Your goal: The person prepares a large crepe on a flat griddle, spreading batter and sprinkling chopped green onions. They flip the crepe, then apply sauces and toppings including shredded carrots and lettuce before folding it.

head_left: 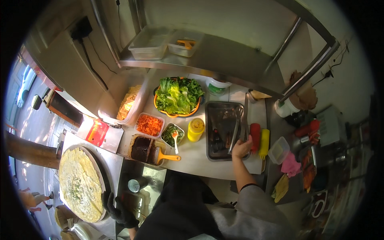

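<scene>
My left hand (118, 210), in a dark knitted glove, is at the edge of a round griddle that bears a large pale crepe (79, 186) sprinkled with chopped green herbs. Its fingers are apart and seem to hold nothing. My bare right hand (242, 147) is closed on the lower end of a long metal spatula (246, 117), over the right side of a dark metal tray (211, 132). In that tray lie metal tongs (235, 132) and a dark bottle (216, 138). A red squeeze bottle (255, 136) and a yellow one (264, 142) stand right beside my right hand.
Lettuce fills an orange-rimmed basket (199, 105). Nearer are tubs of shredded carrot (149, 124) and chopped greens (171, 135), a sauce container (141, 150) with an orange-handled brush (169, 157), and a yellow jar (196, 130). A steel shelf (228, 54) overhangs the back. A person walks outside, lower left.
</scene>
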The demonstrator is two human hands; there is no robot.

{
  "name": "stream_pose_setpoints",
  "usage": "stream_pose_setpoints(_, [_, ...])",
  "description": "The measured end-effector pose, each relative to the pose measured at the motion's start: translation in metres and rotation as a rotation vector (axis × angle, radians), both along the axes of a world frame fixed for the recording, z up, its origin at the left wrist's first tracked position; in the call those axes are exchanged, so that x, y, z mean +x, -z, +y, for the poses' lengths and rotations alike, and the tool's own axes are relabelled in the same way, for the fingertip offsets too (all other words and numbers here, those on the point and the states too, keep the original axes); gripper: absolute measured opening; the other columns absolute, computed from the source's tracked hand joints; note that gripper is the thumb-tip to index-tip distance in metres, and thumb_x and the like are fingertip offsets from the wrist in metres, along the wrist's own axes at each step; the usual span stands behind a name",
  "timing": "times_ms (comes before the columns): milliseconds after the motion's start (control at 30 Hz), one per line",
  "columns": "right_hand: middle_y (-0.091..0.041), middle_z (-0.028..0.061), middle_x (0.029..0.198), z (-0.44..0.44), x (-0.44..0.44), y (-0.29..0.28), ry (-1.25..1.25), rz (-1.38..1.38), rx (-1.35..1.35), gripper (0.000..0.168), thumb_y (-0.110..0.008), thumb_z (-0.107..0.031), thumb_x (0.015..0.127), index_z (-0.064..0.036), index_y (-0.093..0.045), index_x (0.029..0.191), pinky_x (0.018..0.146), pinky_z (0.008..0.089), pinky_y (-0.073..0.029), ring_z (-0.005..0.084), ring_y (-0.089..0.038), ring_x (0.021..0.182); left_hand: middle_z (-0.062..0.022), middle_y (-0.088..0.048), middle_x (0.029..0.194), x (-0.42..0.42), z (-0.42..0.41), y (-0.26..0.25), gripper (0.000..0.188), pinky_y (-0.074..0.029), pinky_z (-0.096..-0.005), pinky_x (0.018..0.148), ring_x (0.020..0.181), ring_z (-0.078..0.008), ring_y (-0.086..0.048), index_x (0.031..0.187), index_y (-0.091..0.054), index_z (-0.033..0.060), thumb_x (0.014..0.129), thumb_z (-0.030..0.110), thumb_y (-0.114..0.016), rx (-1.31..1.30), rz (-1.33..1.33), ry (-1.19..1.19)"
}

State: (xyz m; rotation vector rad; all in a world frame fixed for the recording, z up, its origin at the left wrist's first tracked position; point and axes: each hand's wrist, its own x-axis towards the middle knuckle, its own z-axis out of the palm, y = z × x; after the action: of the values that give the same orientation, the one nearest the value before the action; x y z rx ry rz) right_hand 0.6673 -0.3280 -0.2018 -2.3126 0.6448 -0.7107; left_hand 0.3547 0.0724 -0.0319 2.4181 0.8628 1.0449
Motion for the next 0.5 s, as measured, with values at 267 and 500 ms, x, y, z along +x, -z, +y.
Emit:
stream_pose_setpoints(267, [-0.062,0.0130,0.097,-0.054,-0.013,0.073,-0.159,0.142,0.119,0.027,-0.065,-0.015,0.076,-0.004,-0.058,0.100,0.081,0.0374,-0.046,0.0277,-0.060,0.091,-0.0226,-0.053,0.116,0.007,-0.008,-0.017,0.027,-0.041,-0.0447,0.091,0.109,-0.0400,-0.051,0.103,-0.061,0.0021,0.077,0.003,-0.060,0.119,0.063,0.127])
stream_pose_setpoints(500, [-0.057,0.0195,0.118,-0.068,-0.112,0.092,-0.314,-0.053,0.280,0.052,-0.057,-0.024,0.088,-0.001,-0.040,0.132,0.086,0.0346,-0.047,0.0271,-0.057,0.106,-0.0166,-0.057,0.112,-0.034,0.017,-0.003,0.028,-0.041,-0.0467,0.092,0.110,-0.0376,-0.051,0.099,-0.063,0.0085,0.071,0.006,-0.066,0.138,0.004,-0.066])
